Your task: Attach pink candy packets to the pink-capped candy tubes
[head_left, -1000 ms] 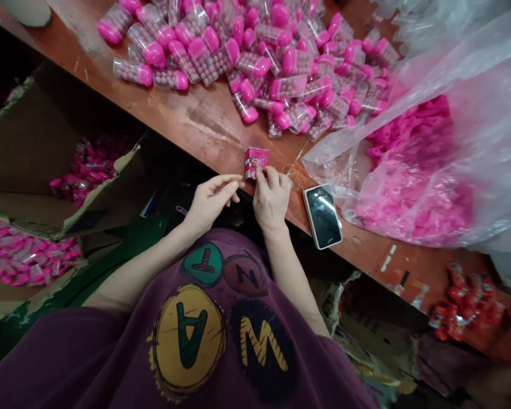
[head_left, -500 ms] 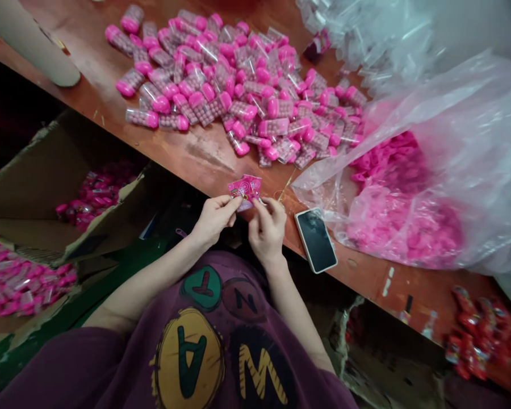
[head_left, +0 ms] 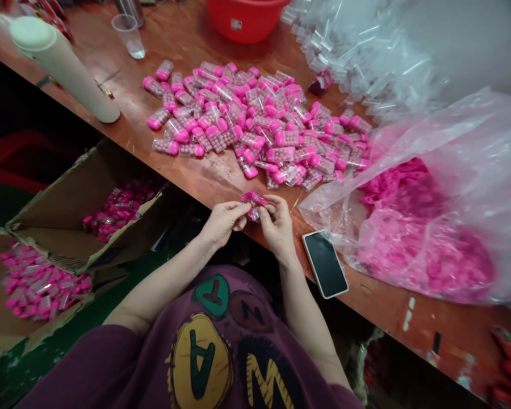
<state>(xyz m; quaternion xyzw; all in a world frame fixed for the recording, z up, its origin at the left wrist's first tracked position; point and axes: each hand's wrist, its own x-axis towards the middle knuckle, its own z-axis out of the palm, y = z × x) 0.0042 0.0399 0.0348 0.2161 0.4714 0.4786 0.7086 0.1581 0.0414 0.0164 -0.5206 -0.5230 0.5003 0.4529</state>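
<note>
A crinkled pink wrapper [head_left: 254, 200], apparently film, is pinched at the brown wooden counter's [head_left: 196, 173] edge by the left hand [head_left: 222, 223] from eight o'clock, right hand [head_left: 279, 230] from four; it could be torn by uneven pulling.

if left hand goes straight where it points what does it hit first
Beyond the pink wrapper at its fingertips, the left hand would likely meet the right hand; depth is unclear.

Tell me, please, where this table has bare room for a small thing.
Bare tabletop lies between the pale bottle and the pink-capped tubes, and between the clear cup and the red basin. A narrow strip separates the tubes from the left hand. The middle is crowded with tubes, the right with the plastic bag.
</note>
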